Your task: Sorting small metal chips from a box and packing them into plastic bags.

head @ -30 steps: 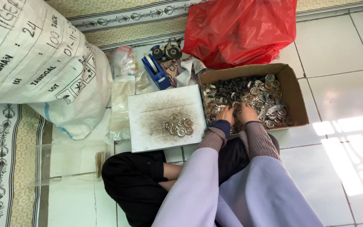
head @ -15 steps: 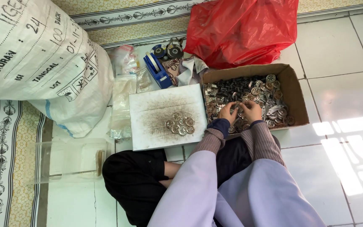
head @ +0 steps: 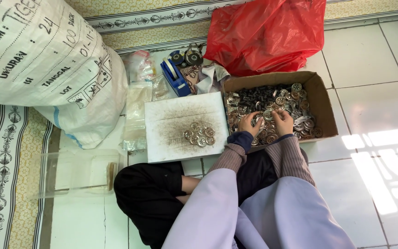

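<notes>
Both hands in cardboard box (head: 321,106) at 1 o'clock: left hand (head: 248,123), right hand (head: 283,122), fingers curled into heap of round metal discs (head: 295,99), grip unclear. Small disc cluster (head: 199,134) on smudged white board (head: 176,115), 11 o'clock.

Light: bright, even daylight over the white tiled floor (head: 369,60).
Glare: sunlit patches wash out the tiles at lower right.
Shadows: soft, under the brown cardboard box (head: 321,99).
Sheen: highlights on the crumpled red plastic bag (head: 268,32).
Focus: sharp throughout; slight wide-angle stretch at edges.
</notes>
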